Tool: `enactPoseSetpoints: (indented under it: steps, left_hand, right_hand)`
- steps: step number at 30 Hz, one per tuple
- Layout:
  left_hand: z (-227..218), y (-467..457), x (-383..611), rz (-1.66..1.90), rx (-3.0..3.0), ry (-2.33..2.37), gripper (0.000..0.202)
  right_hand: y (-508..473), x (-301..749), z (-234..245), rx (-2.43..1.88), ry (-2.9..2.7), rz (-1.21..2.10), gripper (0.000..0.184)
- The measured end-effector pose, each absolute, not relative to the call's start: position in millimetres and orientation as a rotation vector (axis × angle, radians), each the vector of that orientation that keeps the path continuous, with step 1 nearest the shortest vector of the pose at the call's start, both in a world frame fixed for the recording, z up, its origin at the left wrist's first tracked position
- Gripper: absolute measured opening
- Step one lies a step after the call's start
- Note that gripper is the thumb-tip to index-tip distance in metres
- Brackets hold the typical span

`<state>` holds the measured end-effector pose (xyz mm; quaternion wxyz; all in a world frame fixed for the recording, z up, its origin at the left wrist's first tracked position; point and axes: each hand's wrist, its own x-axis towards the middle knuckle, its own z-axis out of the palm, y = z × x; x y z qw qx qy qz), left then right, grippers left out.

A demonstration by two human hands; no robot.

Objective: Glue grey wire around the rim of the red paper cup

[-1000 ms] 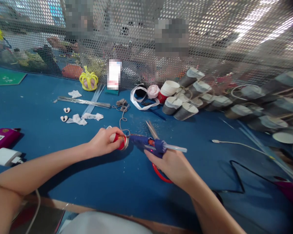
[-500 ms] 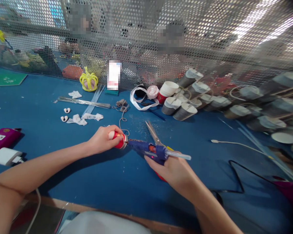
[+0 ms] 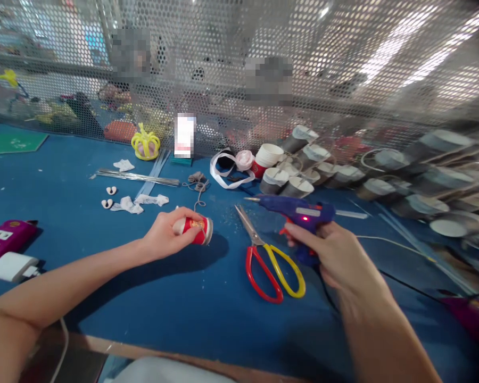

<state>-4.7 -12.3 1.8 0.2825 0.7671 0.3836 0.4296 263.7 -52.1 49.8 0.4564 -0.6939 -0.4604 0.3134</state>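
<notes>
My left hand (image 3: 171,232) is closed around a red and white paper cup (image 3: 199,230), which lies on its side with its rim facing right. A grey cord (image 3: 199,198) runs from a small tangle behind down to the cup. Over to the right, my right hand (image 3: 337,250) grips a blue glue gun (image 3: 295,208) by its handle. A red light glows on its side, its nozzle points left, and a clear glue stick (image 3: 351,214) sticks out of the back. Scissors (image 3: 256,239) with one red and one yellow handle lie on the table between my hands.
Grey cups with white linings (image 3: 299,186) crowd the back right before a perforated metal screen (image 3: 219,69). Metal wires (image 3: 139,177), white lace scraps (image 3: 127,204) and a yellow crown-like piece (image 3: 146,143) lie back left. A purple power strip (image 3: 11,236) sits at left.
My right hand has drawn the glue gun away from the cup, up and to the right, uncovering the scissors. My left hand keeps hold of the cup, whose rim has turned slightly.
</notes>
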Motion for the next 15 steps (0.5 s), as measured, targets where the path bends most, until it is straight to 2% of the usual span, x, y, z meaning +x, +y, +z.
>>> enactPoseSetpoints:
  steps: [9, 13, 15]
  left_hand:
    - [14.6, -25.5, -5.8, 1.405, 2.29, 0.685, 0.017]
    - [16.4, -28.4, -7.6, 1.408, 2.394, 0.608, 0.02]
    - [16.0, -29.2, -8.3, 1.414, 2.434, 0.586, 0.021]
  right_hand:
    - [-10.6, 310.4, 4.5, -2.071, -1.163, 0.639, 0.031]
    - [-4.3, 315.3, -0.3, -2.213, -1.229, 0.446, 0.032]
    - [-5.2, 311.7, 3.9, -2.228, -1.279, 0.317, 0.026]
